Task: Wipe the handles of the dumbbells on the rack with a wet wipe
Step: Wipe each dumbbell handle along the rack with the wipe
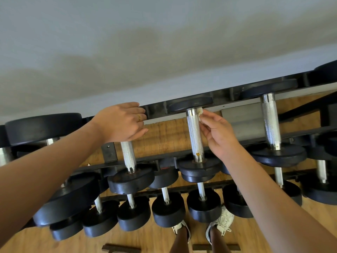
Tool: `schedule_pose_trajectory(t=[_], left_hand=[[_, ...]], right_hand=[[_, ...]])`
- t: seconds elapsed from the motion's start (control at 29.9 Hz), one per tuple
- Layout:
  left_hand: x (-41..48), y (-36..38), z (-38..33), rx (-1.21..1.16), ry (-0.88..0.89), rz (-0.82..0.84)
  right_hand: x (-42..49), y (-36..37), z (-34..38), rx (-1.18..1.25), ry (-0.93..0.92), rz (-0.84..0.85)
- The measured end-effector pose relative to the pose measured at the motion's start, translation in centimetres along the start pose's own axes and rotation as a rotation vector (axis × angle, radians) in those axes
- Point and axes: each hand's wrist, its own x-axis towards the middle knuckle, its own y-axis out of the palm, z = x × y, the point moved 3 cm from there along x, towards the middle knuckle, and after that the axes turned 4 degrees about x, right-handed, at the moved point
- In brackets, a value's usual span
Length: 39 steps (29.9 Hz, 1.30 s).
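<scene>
We see a wooden floor (145, 240) beneath the black dumbbell rack (224, 95) and a pale wall (127, 52) behind it. On the rack's top tier, the right hand (218, 137) pinches a wet wipe (200, 112) against the upper end of the middle dumbbell handle (194, 132). The left hand (120, 123), fingers straight and pressed together, lies at the rack's back rail
</scene>
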Motion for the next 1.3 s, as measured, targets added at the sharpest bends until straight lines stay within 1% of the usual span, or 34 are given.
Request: schedule_pose_trajectory(t=[0.1,0.3,0.4,0.54,0.64,0.7,0.77,0.84,0.9,0.97,1.14,1.2,1.3], left_hand=[[0.1,0.0,0.0,-0.011,0.001,-0.004],[0.1,0.0,0.0,-0.015,0.005,0.003],[0.1,0.0,0.0,-0.019,0.004,-0.001],[0.1,-0.1,0.0,-0.007,-0.003,-0.024],[0.1,-0.1,0.0,-0.007,-0.009,-0.033],[0.1,-0.1,0.0,0.0,-0.009,-0.034],[0.1,-0.2,0.0,0.002,-0.008,-0.03],[0.1,-0.2,0.0,-0.004,-0.01,-0.026],[0.1,-0.2,0.0,-0.007,-0.012,-0.024],[0.0,-0.2,0.0,-0.005,-0.006,-0.018],[0.2,-0.3,0.0,-0.011,0.004,-0.013],[0.3,-0.3,0.1,-0.019,0.0,-0.011],[0.2,-0.4,0.1,-0.027,-0.008,-0.008]], right_hand=[[-0.2,-0.1,0.2,-0.091,-0.029,-0.001],[-0.3,-0.6,0.6,-0.29,-0.077,0.08],[-0.6,-0.5,0.9,-0.452,-0.197,0.093],[-0.6,-0.6,1.6,-0.681,-0.393,0.064],[-0.2,-0.4,1.9,-0.721,-0.479,0.045],[0.0,-0.3,1.8,-0.735,-0.496,0.033],[-0.1,-0.4,1.4,-0.805,-0.498,0.05],[-0.8,-1.0,0.8,-0.865,-0.458,0.081],[-2.0,-1.7,0.3,-0.854,-0.41,0.096],[-2.7,-1.6,0.2,-0.821,-0.402,0.109],[-0.4,0.8,1.9,-0.837,-0.516,0.063],[-0.3,0.6,1.9,-0.825,-0.502,0.057],[-2.1,-1.1,0.8,-0.876,-0.434,0.095]])
